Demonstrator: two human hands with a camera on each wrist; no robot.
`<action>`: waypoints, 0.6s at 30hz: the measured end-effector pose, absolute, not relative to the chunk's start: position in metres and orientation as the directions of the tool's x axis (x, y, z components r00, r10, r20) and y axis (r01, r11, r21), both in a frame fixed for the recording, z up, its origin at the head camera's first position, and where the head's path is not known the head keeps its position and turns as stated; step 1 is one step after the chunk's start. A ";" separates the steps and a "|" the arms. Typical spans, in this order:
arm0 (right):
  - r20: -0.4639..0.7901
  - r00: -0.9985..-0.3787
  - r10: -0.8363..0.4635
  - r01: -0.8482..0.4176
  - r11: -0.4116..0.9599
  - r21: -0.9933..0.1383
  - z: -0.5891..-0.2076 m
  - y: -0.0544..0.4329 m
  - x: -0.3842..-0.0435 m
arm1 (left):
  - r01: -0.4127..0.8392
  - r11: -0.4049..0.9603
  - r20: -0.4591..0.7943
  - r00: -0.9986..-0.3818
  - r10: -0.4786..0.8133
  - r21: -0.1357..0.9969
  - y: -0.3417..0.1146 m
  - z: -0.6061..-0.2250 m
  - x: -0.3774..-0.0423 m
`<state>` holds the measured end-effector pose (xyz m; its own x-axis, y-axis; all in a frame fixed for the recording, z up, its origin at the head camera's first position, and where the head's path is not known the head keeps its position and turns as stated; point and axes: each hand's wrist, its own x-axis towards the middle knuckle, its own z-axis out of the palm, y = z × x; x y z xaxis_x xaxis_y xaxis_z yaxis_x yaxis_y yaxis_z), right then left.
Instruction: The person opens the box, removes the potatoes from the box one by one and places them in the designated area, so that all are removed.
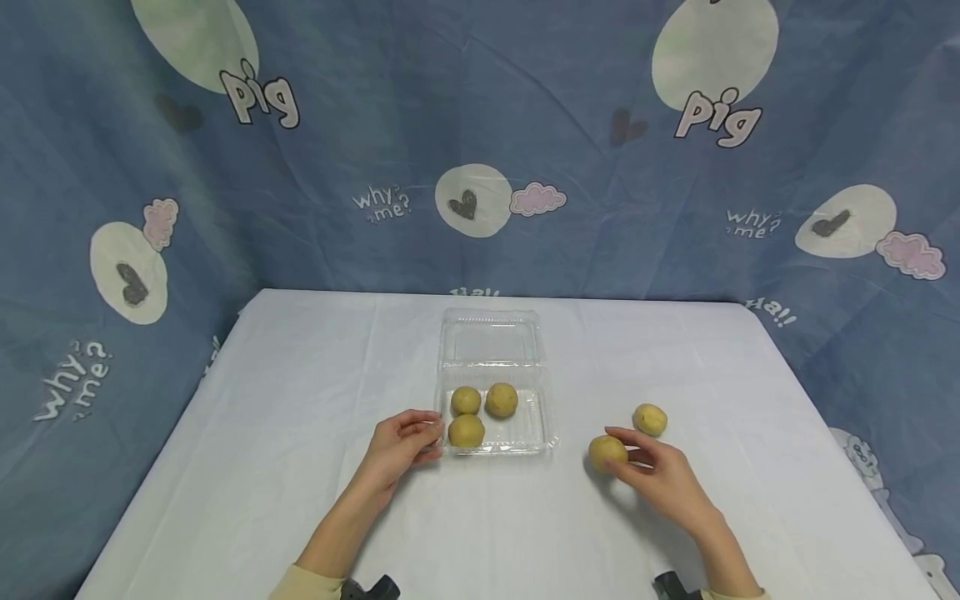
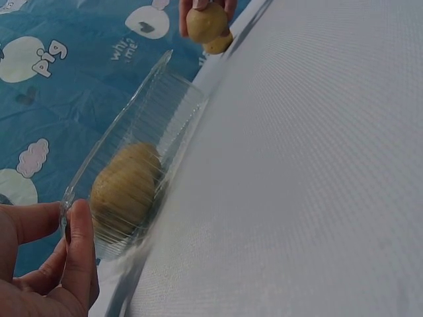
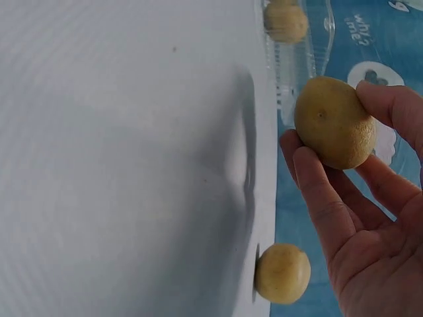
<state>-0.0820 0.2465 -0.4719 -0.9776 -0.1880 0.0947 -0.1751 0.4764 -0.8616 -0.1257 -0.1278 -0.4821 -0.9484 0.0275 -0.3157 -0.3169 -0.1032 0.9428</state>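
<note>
My right hand [image 1: 660, 479] holds a round yellow-brown potato [image 3: 334, 122] between thumb and fingers, raised above the white cloth. Just behind it, a second potato [image 1: 650, 419] lies on the table. Left of centre, my left hand [image 1: 405, 450] pinches the near left edge of a clear plastic clamshell box [image 2: 182, 86], thumb on one side of the rim and fingers on the other. The lid [image 1: 491, 340] of the box is folded back, away from me. Inside sit three potatoes: one at the front left [image 1: 467, 432], one behind it [image 1: 466, 400] and one further right [image 1: 502, 400].
A white cloth [image 1: 300, 400] covers the table. Behind and on both sides hangs a blue printed curtain [image 1: 405, 108], close to the table's far edge. Dark wrist mounts [image 1: 371, 588] show at both sleeves.
</note>
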 end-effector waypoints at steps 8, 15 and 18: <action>0.063 -0.983 -0.170 -0.137 0.468 -0.873 -0.472 0.249 -0.080 | -0.314 -0.101 -0.313 -0.949 0.024 0.944 -0.128 -0.481 -0.126; 0.051 -0.987 -0.154 -0.125 0.522 -0.844 -0.474 0.256 -0.078 | -0.308 -0.100 -0.307 -0.951 0.027 0.946 -0.128 -0.481 -0.125; 0.039 -0.988 -0.147 -0.112 0.533 -0.839 -0.475 0.258 -0.076 | -0.309 -0.107 -0.308 -0.951 0.031 0.945 -0.128 -0.481 -0.126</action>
